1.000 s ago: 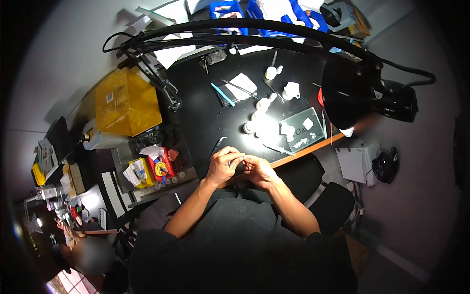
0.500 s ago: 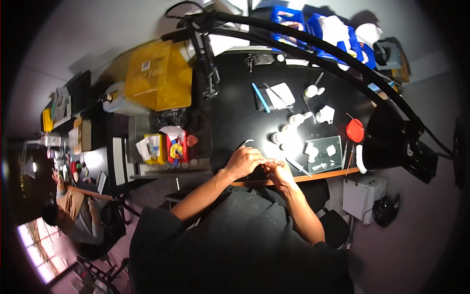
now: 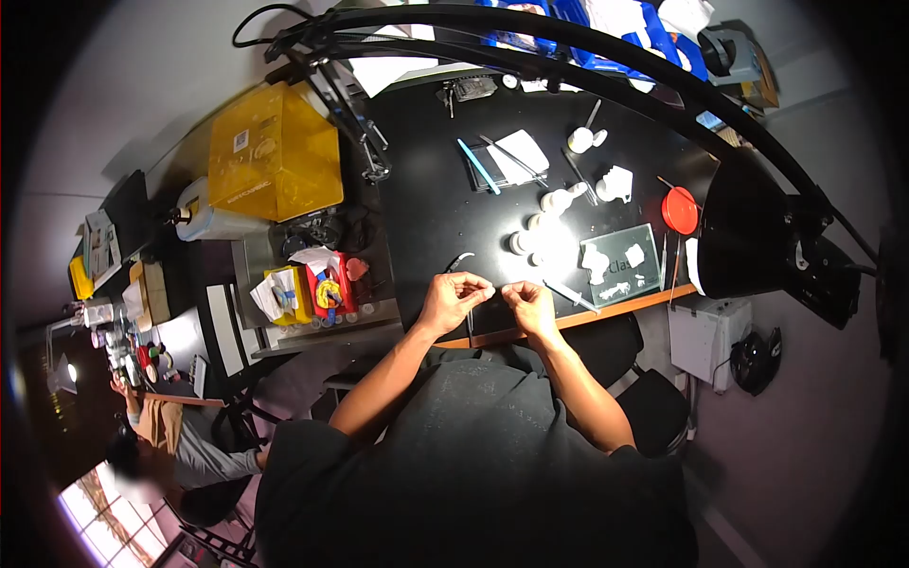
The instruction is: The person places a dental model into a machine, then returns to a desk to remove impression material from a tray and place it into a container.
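Note:
Over the front edge of the black table, my left hand (image 3: 451, 303) is closed in a pinch. Something tiny and pale may be at its fingertips, too small to name. Just to its right, my right hand (image 3: 532, 309) also pinches, thumb against fingers, and what it holds, if anything, cannot be made out. A small gap separates the two hands. Beyond them stand several small white jars (image 3: 520, 243) under bright light. A thin pale tool (image 3: 571, 296) lies right of my right hand, beside a glass plate (image 3: 648, 248) bearing white pieces (image 3: 595, 264).
A black lamp (image 3: 757, 237) hangs at the right, its arm (image 3: 587, 62) crossing the top. A red round dish (image 3: 680, 210), a notepad (image 3: 519, 156) and a blue stick (image 3: 478, 167) lie on the table. An open drawer (image 3: 369, 327) holds packets at left. Another person (image 3: 180, 440) sits far left.
My hands, together at the fingertips before, have come apart slightly, the left to the left. The whole view has shifted, with the table contents appearing farther left and higher.

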Tool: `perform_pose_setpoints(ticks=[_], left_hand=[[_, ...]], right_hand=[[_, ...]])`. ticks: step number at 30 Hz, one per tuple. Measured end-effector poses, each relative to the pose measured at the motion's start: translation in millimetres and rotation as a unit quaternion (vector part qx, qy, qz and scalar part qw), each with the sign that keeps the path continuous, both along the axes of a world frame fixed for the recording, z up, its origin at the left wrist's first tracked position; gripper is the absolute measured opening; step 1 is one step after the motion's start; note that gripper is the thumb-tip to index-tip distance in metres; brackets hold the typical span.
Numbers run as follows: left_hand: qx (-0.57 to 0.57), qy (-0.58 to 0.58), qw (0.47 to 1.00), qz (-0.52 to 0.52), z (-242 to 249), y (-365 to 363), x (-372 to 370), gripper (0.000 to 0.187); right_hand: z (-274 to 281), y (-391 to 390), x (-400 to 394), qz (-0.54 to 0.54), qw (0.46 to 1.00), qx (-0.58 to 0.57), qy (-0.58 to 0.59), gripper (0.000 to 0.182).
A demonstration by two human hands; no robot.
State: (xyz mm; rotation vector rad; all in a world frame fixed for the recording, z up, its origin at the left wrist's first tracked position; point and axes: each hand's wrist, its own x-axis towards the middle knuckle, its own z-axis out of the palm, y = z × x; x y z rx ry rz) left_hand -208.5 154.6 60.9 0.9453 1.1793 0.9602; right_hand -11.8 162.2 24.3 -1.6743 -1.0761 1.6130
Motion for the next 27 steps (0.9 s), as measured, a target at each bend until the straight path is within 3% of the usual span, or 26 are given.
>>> perform_pose_setpoints(ticks=[5,7,11,16,17,19,20,21,23,25,26,27], left_hand=[[-0.029,-0.040,0.999,0.001,-3,0,-4,0.014],[-0.027,-0.022,0.999,0.023,-2,1,-1,0.012],[0.009,-0.026,0.998,0.048,-12,-2,-5,0.005],[0.030,0.019,0.999,0.035,-5,-1,-3,0.003],[0.033,0.031,0.998,0.032,-3,-1,-1,0.003],[0.046,0.059,0.997,0.031,3,-1,1,0.005],[0.051,0.058,0.996,0.036,0,-2,1,0.005],[0.056,0.057,0.996,0.039,-1,-3,2,0.005],[0.056,0.058,0.996,0.044,-1,-4,3,0.005],[0.061,0.053,0.996,0.049,-2,-6,6,0.005],[0.059,0.063,0.995,0.042,-2,-8,6,0.007],[0.064,0.097,0.992,0.041,0,-9,7,0.008]], right_hand=[[-3,-4,1,0.032,0.995,0.052,-0.080,0.010],[10,-4,2,0.096,0.964,0.109,-0.224,0.017],[13,-12,1,0.092,0.945,0.173,-0.263,0.027],[41,-12,4,0.086,0.963,0.150,-0.207,0.018],[37,-13,4,0.066,0.955,0.197,-0.211,0.021],[53,-9,9,0.078,0.965,0.148,-0.201,0.034],[64,-8,12,0.058,0.973,0.179,-0.130,0.046],[64,-6,19,0.103,0.973,0.148,-0.142,0.043],[93,-6,30,0.139,0.924,0.320,-0.156,0.030],[131,0,38,0.208,0.943,0.224,-0.134,0.032],[141,2,40,0.211,0.937,0.244,-0.131,0.038],[160,3,39,0.203,0.953,0.196,-0.110,0.031]])
